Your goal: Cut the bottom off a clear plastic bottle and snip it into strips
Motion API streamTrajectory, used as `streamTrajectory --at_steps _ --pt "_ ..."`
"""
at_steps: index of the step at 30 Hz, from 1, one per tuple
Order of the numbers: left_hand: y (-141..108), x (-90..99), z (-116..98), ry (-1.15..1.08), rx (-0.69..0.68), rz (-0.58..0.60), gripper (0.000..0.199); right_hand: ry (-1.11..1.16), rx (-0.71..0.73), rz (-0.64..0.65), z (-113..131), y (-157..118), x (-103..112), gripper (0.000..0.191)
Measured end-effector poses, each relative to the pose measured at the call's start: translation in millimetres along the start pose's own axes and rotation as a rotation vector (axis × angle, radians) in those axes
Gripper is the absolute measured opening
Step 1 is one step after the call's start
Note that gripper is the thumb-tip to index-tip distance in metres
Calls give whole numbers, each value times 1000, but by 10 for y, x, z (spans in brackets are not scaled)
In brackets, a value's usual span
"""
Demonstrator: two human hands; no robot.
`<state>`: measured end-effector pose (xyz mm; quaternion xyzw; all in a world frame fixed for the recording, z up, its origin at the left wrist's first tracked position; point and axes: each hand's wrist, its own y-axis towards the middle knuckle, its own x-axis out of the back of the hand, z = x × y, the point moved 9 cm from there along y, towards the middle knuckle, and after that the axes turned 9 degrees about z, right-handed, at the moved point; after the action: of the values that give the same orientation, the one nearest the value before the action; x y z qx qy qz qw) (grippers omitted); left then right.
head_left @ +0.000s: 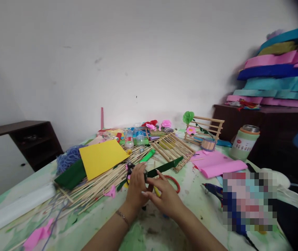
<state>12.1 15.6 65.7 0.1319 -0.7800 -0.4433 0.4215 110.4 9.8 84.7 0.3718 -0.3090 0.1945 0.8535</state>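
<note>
My left hand (136, 188) is closed, its fingers curled round one end of a dark green paper strip (168, 166). Something small and dark shows at its fingertips, too hidden to make out. Close beside it on the right, my right hand (166, 197) has its fingers apart, the fingertips near the strip and the left hand. The strip reaches away to the right, toward a flat bamboo lattice (173, 148). Black scissor handles (129, 168) lie behind my left hand. A red ring-shaped handle (175, 182) shows behind my right hand.
Thin sticks (104, 184), yellow paper (102, 157) and blue yarn (69, 158) lie left. Plastic bottles (140, 137) stand behind. On the right are a small stick frame (209, 122), pink paper (222, 165), a green jar (244, 143) and a blue glue gun (217, 191).
</note>
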Motion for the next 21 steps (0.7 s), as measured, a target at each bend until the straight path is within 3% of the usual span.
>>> streamTrajectory --at_steps 4,8,11,13,16,19,21 --pt "7 -99 60 -93 -2 116 55 72 -70 62 -159 35 -52 11" --pt "56 -123 253 -326 163 153 65 134 -152 -157 -410 -18 110 15" --pt "62 -191 388 -769 359 136 81 173 -208 -334 -540 -98 237 14" --pt "21 -358 399 -1163 528 181 78 153 -170 -370 -496 -111 283 16" --pt "-98 -586 338 -1510 827 269 62 -1 24 -239 -209 -53 234 17" --pt "-188 -638 363 -1540 1059 263 44 -172 223 -35 92 -33 84 26" --pt "-208 -629 395 -1556 1155 223 35 -249 289 -10 203 -52 75 33"
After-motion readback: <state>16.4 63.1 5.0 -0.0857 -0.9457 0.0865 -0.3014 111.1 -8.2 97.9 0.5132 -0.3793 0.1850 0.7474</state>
